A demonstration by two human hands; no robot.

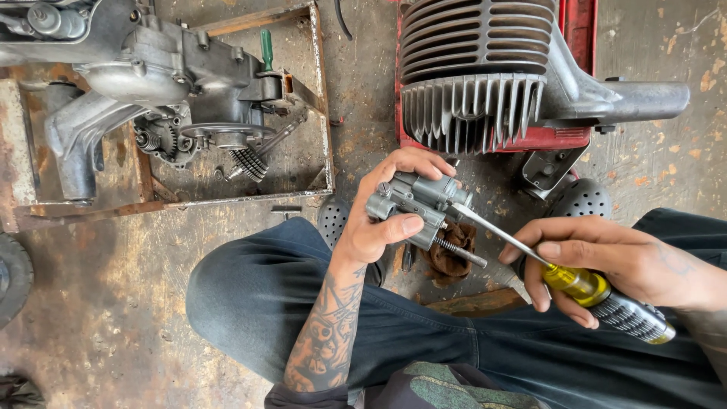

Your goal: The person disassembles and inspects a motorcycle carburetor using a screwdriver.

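The left hand hides much of the small grey metal carburettor; the black rubber tyre is cut by the left edge.

Stained concrete floor with engine parts on it

A rusty metal frame lies on the floor at upper left, with an engine case resting in it. At upper right a red stand sits on the floor under a finned cylinder. A brown rag lies near the middle, a wood scrap just below it, and a tyre at the left edge.
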